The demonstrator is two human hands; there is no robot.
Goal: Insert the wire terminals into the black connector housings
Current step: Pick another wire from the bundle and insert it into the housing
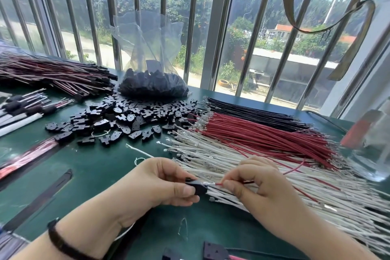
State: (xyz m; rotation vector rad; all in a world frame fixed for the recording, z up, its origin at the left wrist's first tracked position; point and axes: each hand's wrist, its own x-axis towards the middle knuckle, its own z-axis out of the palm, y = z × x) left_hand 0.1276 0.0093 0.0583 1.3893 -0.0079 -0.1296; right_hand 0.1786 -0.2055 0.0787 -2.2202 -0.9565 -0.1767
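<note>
1. Finished harnesses (52, 74) lie in a heap at the far left of your green worktop (95, 167).
2. Loose black housings (126, 116) spread before a clear bag (152, 82).
3. Your left hand (166, 181) pinches one black housing (196, 184).
4. Your right hand (255, 183) pinches a red wire (218, 184), its terminal at the housing.
5. White wires (242, 160), red wires (263, 133) and black wires (253, 112) lie at the right.

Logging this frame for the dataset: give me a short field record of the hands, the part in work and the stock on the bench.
left hand: grips a black connector housing
right hand: pinches a red wire, terminal end at the housing
loose housings: pile on the green table
bag of housings: behind the pile, open
wire stock: white wires, red wires, black wires
finished bundles: far left
</note>
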